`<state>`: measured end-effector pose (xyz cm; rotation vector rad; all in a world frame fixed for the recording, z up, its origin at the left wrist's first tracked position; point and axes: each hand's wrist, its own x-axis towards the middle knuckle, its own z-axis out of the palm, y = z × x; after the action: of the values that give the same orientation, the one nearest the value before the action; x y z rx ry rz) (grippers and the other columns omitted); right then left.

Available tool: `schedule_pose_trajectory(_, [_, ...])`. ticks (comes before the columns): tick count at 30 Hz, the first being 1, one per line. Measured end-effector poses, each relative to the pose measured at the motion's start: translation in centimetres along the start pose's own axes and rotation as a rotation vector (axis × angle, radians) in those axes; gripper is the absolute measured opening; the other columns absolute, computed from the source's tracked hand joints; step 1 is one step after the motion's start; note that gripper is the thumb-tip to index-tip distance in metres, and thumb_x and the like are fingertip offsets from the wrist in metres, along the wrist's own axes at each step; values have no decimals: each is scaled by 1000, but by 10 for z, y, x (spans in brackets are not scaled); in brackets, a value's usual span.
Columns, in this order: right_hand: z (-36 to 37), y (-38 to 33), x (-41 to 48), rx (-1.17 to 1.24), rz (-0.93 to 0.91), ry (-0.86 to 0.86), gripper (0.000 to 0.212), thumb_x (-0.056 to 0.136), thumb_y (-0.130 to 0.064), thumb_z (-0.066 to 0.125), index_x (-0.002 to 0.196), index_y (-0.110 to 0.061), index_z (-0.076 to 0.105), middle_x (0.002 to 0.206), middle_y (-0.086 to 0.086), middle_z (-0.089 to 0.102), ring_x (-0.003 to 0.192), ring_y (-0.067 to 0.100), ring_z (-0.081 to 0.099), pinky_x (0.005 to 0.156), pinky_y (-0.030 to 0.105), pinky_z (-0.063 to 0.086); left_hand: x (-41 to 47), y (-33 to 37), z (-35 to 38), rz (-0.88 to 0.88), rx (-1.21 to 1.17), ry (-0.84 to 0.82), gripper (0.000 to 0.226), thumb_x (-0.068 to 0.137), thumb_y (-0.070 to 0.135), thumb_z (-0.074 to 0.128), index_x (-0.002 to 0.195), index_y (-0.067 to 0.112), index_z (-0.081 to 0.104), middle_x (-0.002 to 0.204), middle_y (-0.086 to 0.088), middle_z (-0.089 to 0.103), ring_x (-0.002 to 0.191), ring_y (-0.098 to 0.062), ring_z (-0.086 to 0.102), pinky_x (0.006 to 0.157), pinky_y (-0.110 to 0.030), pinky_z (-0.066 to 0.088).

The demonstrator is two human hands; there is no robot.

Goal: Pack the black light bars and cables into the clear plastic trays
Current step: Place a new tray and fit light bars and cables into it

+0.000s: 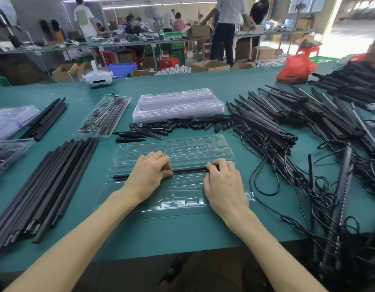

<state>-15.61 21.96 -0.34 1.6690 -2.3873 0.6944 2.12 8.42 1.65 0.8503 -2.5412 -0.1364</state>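
The left hand [149,174] and the right hand [223,184] both rest on one black bar [189,170], fingers curled down over it. The left grips it left of its middle and the right grips its right end. The bar lies flat in a clear tray [182,144], its long axis running left to right along the tray's length, with the left end sticking out past the left hand. The tray sits near the front edge of the green counter [161,234]. A row of bars [49,186] lies toward the left edge. Behind the tray are loose black spikes [152,128], then a stack of trays [178,104] and a filled tray [103,116]. A tangled pile of bars and cables [287,123] covers the right side.
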Motion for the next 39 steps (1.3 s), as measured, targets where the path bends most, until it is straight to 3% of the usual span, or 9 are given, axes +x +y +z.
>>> schedule_pose_trajectory(5, [-3, -2, 3, -22, -12, -50, 31, 103, -25, 38, 125, -15, 57, 125, 1, 48, 117, 22, 42, 102, 35, 38, 17, 19, 1, 54, -37, -56, 13, 96, 28, 67, 107, 23, 68, 105, 11, 54, 101, -10, 47, 100, -33, 35])
schedule_pose_trajectory(9, [-7, -1, 6, 2, -10, -94, 31, 103, -24, 40, 127, -15, 57, 127, 2, 47, 119, 22, 42, 102, 34, 37, 41, 47, 16, 34, -115, 32, 20, 97, 12, 62, 116, 15, 68, 116, 1, 59, 112, -18, 52, 102, -38, 39])
schedule_pose_trajectory(14, [-17, 7, 10, 86, -11, -168, 33, 101, -24, 44, 131, -15, 57, 130, 3, 45, 122, 22, 41, 102, 34, 37, 79, 70, 44, -29, -152, 14, 28, 101, 13, 54, 127, 9, 63, 132, -5, 60, 123, -24, 54, 108, -40, 39])
schedule_pose_trajectory(21, [-27, 21, 8, 209, 12, -270, 33, 101, -28, 46, 132, -17, 52, 134, -3, 44, 123, 19, 41, 95, 37, 46, 93, 72, 76, -85, -16, -47, 30, 108, 27, 35, 121, 14, 58, 123, -2, 64, 117, -22, 57, 99, -38, 39])
schedule_pose_trajectory(25, [-48, 27, 20, 353, 32, -357, 26, 96, -19, 49, 117, -10, 61, 122, 5, 60, 113, 26, 55, 97, 45, 49, 95, 71, 81, -125, 23, -63, 30, 106, 31, 31, 121, 21, 55, 122, 4, 61, 118, -18, 54, 99, -36, 34])
schedule_pose_trajectory(30, [-93, 47, 50, 451, 61, -185, 29, 99, -18, 54, 123, -9, 67, 119, 5, 71, 106, 16, 65, 99, 30, 50, 105, 85, 84, -174, 122, -118, 31, 100, 29, 34, 122, 14, 51, 123, -4, 57, 113, -25, 53, 100, -39, 35])
schedule_pose_trajectory(33, [-116, 67, 76, 455, 79, -57, 27, 99, -18, 56, 122, -10, 68, 113, 1, 72, 99, 10, 65, 88, 15, 47, 107, 93, 87, -161, 175, -127, 38, 100, 32, 19, 116, 16, 49, 118, -2, 53, 108, -24, 50, 96, -39, 35])
schedule_pose_trajectory(36, [-124, 98, 113, 411, 183, 43, 25, 99, -20, 55, 119, -12, 67, 110, 0, 71, 95, 10, 62, 82, 16, 42, 106, 94, 90, -151, 209, -116, 49, 100, 39, 5, 116, 19, 47, 115, 1, 50, 105, -21, 47, 97, -38, 35])
schedule_pose_trajectory(39, [-118, 138, 154, 264, 282, 82, 27, 100, -17, 52, 123, -6, 61, 118, 9, 67, 104, 20, 59, 87, 23, 40, 106, 92, 93, -143, 178, -59, 37, 104, 42, 17, 111, 20, 46, 108, 3, 51, 101, -19, 48, 102, -38, 34])
